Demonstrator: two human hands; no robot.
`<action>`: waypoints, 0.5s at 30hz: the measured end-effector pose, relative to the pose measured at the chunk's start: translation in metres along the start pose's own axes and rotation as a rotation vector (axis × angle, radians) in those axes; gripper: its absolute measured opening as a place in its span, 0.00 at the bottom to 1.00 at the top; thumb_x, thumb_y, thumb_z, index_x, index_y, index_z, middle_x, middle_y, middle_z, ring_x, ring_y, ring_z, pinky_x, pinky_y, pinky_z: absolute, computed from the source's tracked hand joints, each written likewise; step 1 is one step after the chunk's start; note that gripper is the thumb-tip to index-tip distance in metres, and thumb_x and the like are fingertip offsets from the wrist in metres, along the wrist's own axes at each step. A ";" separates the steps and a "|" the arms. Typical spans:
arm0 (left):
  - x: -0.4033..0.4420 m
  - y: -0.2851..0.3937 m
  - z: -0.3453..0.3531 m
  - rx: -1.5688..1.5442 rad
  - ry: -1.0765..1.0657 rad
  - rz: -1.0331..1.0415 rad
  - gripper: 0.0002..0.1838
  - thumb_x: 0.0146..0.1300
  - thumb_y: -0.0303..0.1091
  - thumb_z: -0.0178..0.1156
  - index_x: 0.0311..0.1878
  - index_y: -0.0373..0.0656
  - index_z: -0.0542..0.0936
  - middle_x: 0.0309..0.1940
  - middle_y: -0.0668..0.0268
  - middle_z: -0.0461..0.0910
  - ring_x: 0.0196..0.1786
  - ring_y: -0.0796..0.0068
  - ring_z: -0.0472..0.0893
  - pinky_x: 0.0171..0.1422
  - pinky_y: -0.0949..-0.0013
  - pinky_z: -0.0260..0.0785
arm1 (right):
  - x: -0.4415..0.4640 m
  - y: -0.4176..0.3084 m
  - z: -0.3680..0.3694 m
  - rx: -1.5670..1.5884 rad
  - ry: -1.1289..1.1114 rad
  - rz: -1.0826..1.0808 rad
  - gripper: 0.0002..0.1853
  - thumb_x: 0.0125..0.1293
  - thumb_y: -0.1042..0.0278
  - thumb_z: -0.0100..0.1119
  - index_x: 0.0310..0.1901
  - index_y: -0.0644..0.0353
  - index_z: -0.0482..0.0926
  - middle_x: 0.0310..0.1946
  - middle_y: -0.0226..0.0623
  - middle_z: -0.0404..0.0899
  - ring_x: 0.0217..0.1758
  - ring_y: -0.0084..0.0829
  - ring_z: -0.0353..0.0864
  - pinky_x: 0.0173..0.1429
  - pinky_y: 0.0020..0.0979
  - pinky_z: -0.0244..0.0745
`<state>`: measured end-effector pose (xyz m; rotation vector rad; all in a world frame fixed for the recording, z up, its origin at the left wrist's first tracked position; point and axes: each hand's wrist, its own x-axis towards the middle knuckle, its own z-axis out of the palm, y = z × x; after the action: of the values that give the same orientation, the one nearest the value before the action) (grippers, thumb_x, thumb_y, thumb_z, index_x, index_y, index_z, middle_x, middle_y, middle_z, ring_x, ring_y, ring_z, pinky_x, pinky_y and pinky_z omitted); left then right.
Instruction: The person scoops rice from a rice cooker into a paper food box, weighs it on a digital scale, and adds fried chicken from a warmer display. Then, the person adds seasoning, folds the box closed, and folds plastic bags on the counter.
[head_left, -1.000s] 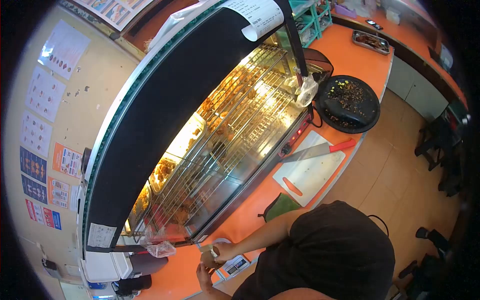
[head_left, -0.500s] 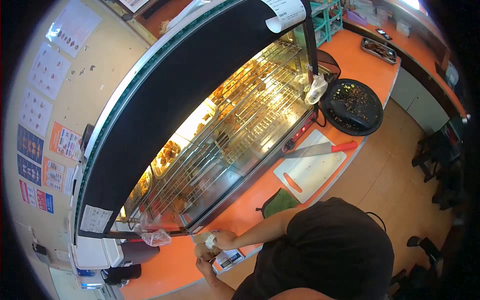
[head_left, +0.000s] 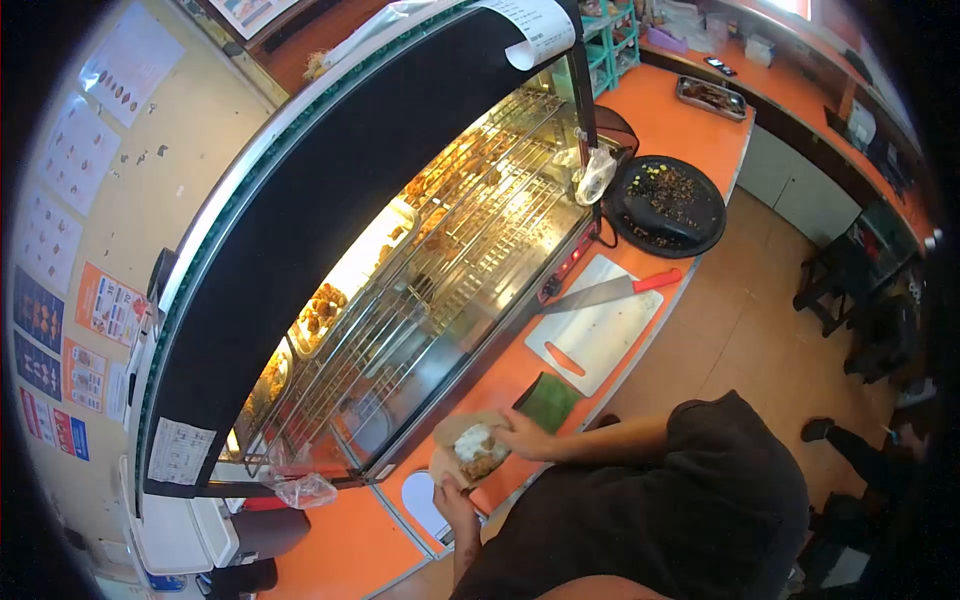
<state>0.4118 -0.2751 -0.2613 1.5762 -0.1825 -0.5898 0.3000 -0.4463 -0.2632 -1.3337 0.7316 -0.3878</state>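
Observation:
My left hand [head_left: 456, 503] grips the lower edge of an opened brown paper food wrapper [head_left: 455, 430]. My right hand [head_left: 527, 438] holds the wrapper's right side. White rice [head_left: 472, 442] and a browned, crumbly food [head_left: 483, 464] lie in the paper. The wrapper is held above the orange counter, in front of the glass display warmer. Beneath and left of it, a white weighing scale [head_left: 424, 508] is partly covered by the left hand and the wrapper. A folded green leaf-like sheet [head_left: 548, 402] lies just beyond the right hand.
A knife [head_left: 610, 291] with a red handle rests on a white cutting board [head_left: 594, 345]. Behind it stands a black round tray [head_left: 690, 235] with food scraps. The lit display warmer [head_left: 400, 300] holds trays of cooked food. A metal tray [head_left: 712, 97] sits farther back.
Both hands have lifted the wrapper off the scale and moved it right, towards the green sheet. The wrapper now lies more open, showing rice and browned food. The camera view has shifted.

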 end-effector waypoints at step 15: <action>0.013 0.011 0.272 -0.602 -0.499 -0.295 0.29 0.70 0.50 0.43 0.67 0.43 0.64 0.64 0.60 0.69 0.66 0.58 0.69 0.68 0.49 0.61 | 0.027 -0.027 -0.258 0.582 0.031 0.148 0.16 0.70 0.65 0.52 0.55 0.62 0.74 0.47 0.35 0.79 0.49 0.27 0.79 0.54 0.29 0.75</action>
<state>0.2971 -0.5218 -0.2497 0.8554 -0.1265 -1.1483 0.1492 -0.6595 -0.2599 -0.7238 0.6704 -0.4598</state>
